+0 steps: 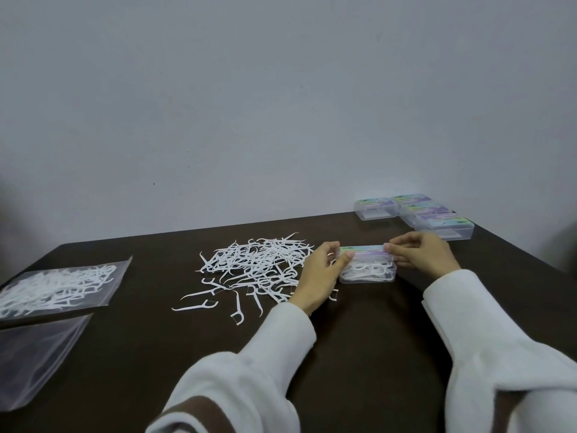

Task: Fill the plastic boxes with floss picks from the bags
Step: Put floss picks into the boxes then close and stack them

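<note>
A clear box (367, 266), filled with floss picks, is held on the dark table (359, 332) right of centre, its labelled lid gripped at both ends. The left end is pinched by the left hand (318, 278), the right end by the right hand (420, 253), fingers curled onto the lid. A loose pile of picks (256, 264) lies just left of the box. Four closed boxes (418, 214) are grouped at the far right edge. A full bag (59, 285) and an empty bag (34, 354) lie at the left.
</note>
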